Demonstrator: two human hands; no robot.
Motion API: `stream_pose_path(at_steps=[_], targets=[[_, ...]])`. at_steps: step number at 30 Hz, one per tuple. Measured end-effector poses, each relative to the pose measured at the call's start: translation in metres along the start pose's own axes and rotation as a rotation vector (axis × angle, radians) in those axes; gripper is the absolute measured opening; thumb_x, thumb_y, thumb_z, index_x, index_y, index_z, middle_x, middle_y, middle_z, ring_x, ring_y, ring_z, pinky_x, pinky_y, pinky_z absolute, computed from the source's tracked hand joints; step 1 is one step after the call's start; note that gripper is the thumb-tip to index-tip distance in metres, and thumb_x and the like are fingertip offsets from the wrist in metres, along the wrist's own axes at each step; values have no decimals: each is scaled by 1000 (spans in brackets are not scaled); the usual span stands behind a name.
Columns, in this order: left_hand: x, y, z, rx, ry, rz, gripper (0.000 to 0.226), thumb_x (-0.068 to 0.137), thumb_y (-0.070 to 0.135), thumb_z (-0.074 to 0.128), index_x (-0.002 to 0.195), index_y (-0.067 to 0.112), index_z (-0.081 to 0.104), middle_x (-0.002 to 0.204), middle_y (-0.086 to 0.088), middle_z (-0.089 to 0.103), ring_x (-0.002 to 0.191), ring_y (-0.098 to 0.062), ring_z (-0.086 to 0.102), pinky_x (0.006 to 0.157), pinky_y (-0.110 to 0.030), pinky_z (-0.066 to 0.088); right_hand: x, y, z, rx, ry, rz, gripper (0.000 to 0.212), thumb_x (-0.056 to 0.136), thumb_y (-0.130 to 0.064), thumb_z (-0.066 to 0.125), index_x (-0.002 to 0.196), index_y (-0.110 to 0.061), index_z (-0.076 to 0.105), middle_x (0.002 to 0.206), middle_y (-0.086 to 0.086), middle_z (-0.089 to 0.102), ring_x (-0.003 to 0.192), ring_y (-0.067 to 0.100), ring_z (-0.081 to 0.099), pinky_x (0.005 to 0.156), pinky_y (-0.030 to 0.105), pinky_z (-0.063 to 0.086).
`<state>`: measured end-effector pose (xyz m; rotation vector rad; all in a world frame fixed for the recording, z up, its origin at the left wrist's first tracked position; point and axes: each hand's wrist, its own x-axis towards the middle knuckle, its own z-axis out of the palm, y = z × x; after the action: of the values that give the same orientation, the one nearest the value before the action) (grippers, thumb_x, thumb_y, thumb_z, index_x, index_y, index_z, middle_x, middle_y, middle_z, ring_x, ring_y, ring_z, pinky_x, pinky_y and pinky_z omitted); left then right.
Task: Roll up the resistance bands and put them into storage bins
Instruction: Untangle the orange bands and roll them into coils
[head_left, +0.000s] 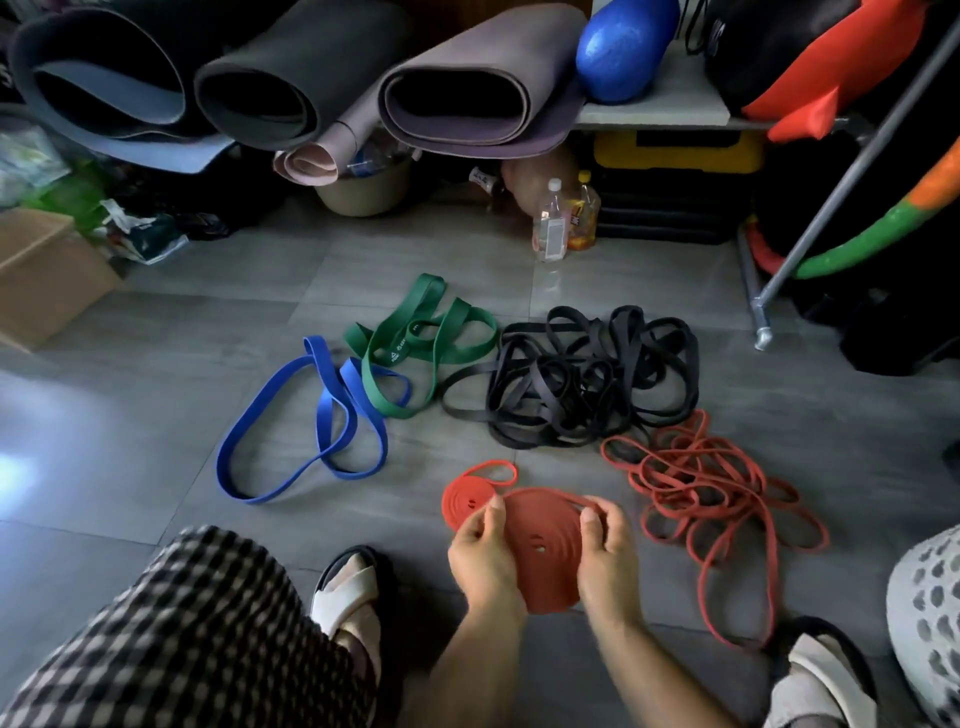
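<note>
A flat coiled red band roll is held between my left hand and my right hand, low over the grey tile floor. A second, smaller red coil with a loose loop lies on the floor just behind my left hand. To the right spreads a tangle of thin red bands. Behind it sits a heap of black bands. Green bands and blue bands lie loose at the centre left.
Rolled exercise mats and a blue ball rest on a shelf at the back. Two bottles stand on the floor. A cardboard box sits left, a metal rack leg right. My sandalled feet flank my hands.
</note>
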<state>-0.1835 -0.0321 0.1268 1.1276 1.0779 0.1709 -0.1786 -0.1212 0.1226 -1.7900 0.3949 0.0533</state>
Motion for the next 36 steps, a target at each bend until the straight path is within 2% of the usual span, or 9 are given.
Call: stream_pose_path(at_steps=[2,4,15,21,24,26,29,33,36], targets=[[6,-40,-16,77,83,-23,20,87,16,62,91,-1,71,79,-8,67,80,-16,57,71,-22,46,-12,36,4,-12,5,52,15,90,-13,52,103,-20,57,96,13,59,100,25,58,74,13,36],[14,-71,-29,131,118,-56,14,86,15,63,80,6,72,79,-10,69,84,-17,60,69,-22,43,-20,68,6,-14,15,112,22,81,-21,57,82,-42,56,80,2,54,82,-4,58,66,1,35],[115,-98,-25,169,319,-16,16,89,17,59,102,9,56,100,-12,61,97,-23,56,89,-33,40,47,132,80,-68,-139,232,12,82,0,63,87,-9,57,86,8,63,68,3,59,63,3,42],[163,-95,-23,202,62,96,18,88,12,60,87,19,43,88,-4,52,86,-18,49,77,-22,42,102,139,126,-84,-113,150,12,83,-6,64,93,-10,60,90,5,63,82,16,58,69,16,43],[184,-98,-28,296,-103,155,42,65,33,78,94,27,48,96,2,55,85,-10,53,73,-12,45,122,144,147,-94,-109,114,15,84,-7,63,98,-3,62,92,3,62,86,16,57,79,24,42],[197,-102,-28,393,-133,176,64,46,50,75,101,36,47,108,4,53,101,-14,52,87,-24,47,135,146,160,-84,-106,92,16,84,-4,61,99,1,61,94,4,60,88,17,56,80,22,42],[212,-103,-23,598,-165,231,91,35,60,70,118,33,41,111,20,41,108,-1,28,95,-21,33,152,149,176,-87,-110,81,16,86,-6,60,101,0,59,94,3,59,89,15,55,77,17,40],[224,-108,-17,684,-142,258,109,40,39,85,134,21,33,127,11,38,113,0,22,107,-36,29,157,159,184,-134,-103,76,16,86,-12,60,101,-6,61,95,0,61,90,12,55,80,16,37],[230,-118,-18,721,-138,292,116,44,28,91,140,14,27,140,-2,35,125,-12,22,107,-28,23,153,165,189,-148,-93,97,17,87,-12,60,102,-5,60,100,5,63,93,13,56,83,18,38]])
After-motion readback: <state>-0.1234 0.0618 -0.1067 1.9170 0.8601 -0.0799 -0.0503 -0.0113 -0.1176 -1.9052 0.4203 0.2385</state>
